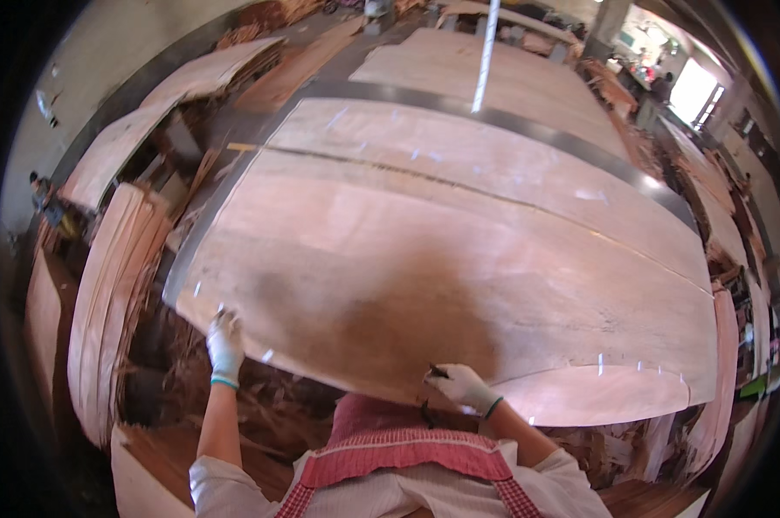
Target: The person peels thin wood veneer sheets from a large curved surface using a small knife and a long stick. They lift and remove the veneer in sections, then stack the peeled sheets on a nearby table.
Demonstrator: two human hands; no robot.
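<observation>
The worktop (385, 93) is carrying the veneer (390, 250), which is lying ahead of your gloved left hand (224, 339) and right hand (464, 387), its long axis running left to right, slanting toward you at the right. A paler piece (601, 395) is lying along the near right edge, nearer your right hand. That hand is curling around 1 dark tool (439, 372). Your left is touching the near left edge, fingers bent; whether it is pinching, I cannot tell.

L head cam, fisheye, dwn-facing
</observation>
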